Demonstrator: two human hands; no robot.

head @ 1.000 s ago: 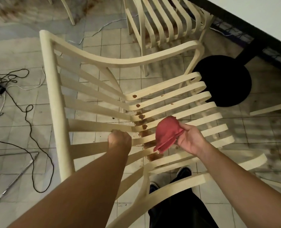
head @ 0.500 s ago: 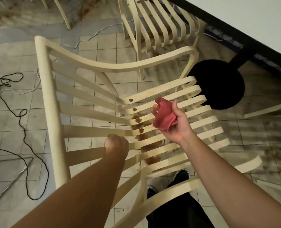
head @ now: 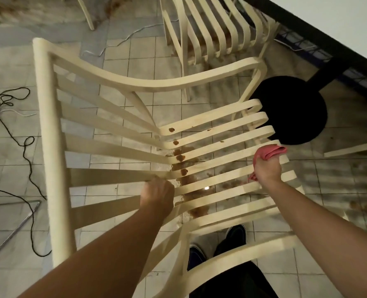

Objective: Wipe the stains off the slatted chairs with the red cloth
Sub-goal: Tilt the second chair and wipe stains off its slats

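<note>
While the tiled floor (head: 118, 52) spread under everything, smeared brown in places, a cream slatted chair (head: 47, 125) filled most of the view, its back slats running to the left and its seat slats to the right. A white worktop (head: 339, 22) cut across the top right corner, and a second chair (head: 202, 29) of the same kind stood beyond the first, beside the worktop's black round base (head: 290, 110). Black and white cables (head: 27, 151) trailed over the floor at the left edge.

The left hand (head: 156, 195) gripped a back slat close to where back and seat meet – its fingers were curled right round the slat. The right hand (head: 267, 168) sat over the seat slats near their outer ends, its fingers closed round the red cloth (head: 270, 152); the cloth stuck out above the knuckles and a corner showed below the hand, lying against the slats. Dark shoes (head: 236, 233) showed through the gaps at the bottom.

Brown stains (head: 180, 157) dotted the inner ends of the seat slats – well apart from the cloth – with a few smaller specks farther along.
</note>
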